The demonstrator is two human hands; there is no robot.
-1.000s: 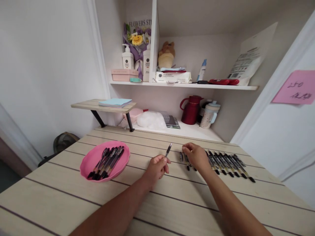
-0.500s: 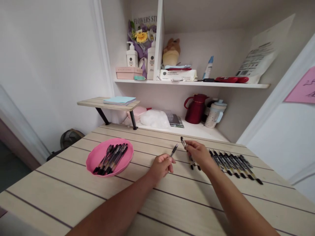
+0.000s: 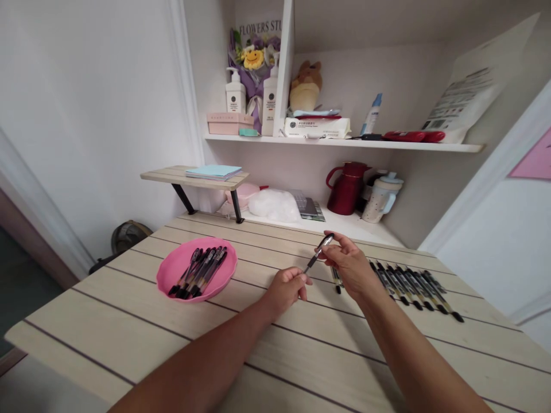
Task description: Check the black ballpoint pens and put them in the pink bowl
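The left hand [image 3: 289,289] closes around the barrel of a slim plastic pen with a black grip [image 3: 311,263], which leans toward one o'clock. The right hand [image 3: 348,261], its thumb and fingers narrowed, pinches a glossy cap with a black clip [image 3: 322,244] at the upper end of this pen. I judge that the left hand holds low so that the tip end is free for the cap; whether the cap sits fully, I cannot tell.

At nine o'clock from the left hand is a round pink bowl with a wavy rim [image 3: 172,261], smooth like plastic. Its capped pens [image 3: 206,274] lie side by side, perhaps gathered so that they do not roll. At about three to four o'clock from the right hand, a slanting row of dark, slender pen parts [image 3: 404,285] lies spaced, probably for easy picking. All rests on the pale, wood-look worktop with dark grooves [image 3: 301,361].
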